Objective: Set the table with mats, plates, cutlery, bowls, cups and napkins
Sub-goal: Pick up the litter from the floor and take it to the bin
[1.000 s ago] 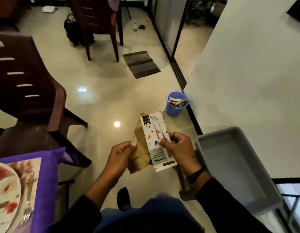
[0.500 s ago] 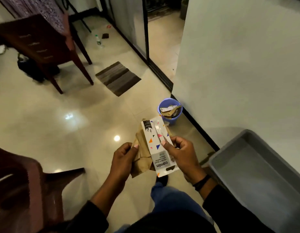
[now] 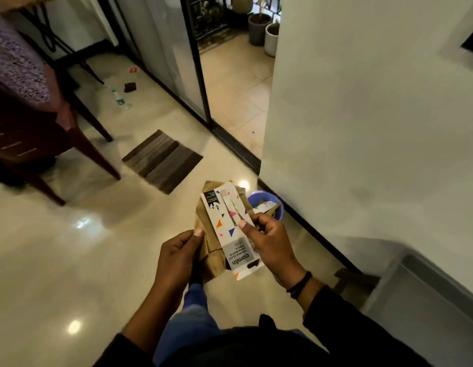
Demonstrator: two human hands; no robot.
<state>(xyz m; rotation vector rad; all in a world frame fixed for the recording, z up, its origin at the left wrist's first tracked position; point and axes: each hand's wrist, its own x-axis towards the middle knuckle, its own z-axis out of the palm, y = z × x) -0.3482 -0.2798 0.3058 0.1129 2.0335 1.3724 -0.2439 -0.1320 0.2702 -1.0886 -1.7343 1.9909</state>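
Note:
My left hand (image 3: 177, 258) pinches the left edge of a crumpled brown paper bag (image 3: 207, 247) held above the floor. In front of the bag, my right hand (image 3: 269, 242) grips a white printed pencil pack (image 3: 230, 229) with coloured triangles, thumb on its face. Both are held just short of a blue bucket (image 3: 276, 210) that stands on the floor by the wall and holds paper scraps. No mats, plates or cutlery are in view.
A grey plastic tub (image 3: 426, 300) sits at lower right against the white wall (image 3: 362, 115). A dark wooden chair (image 3: 39, 133) stands at left. A striped door mat (image 3: 162, 160) and a small bottle (image 3: 120, 99) lie on the glossy floor near a sliding glass door (image 3: 177, 62).
My view has turned right, away from the table; the purple mat and plate have left the frame. Both hands keep the same hold and have come closer to the blue bucket.

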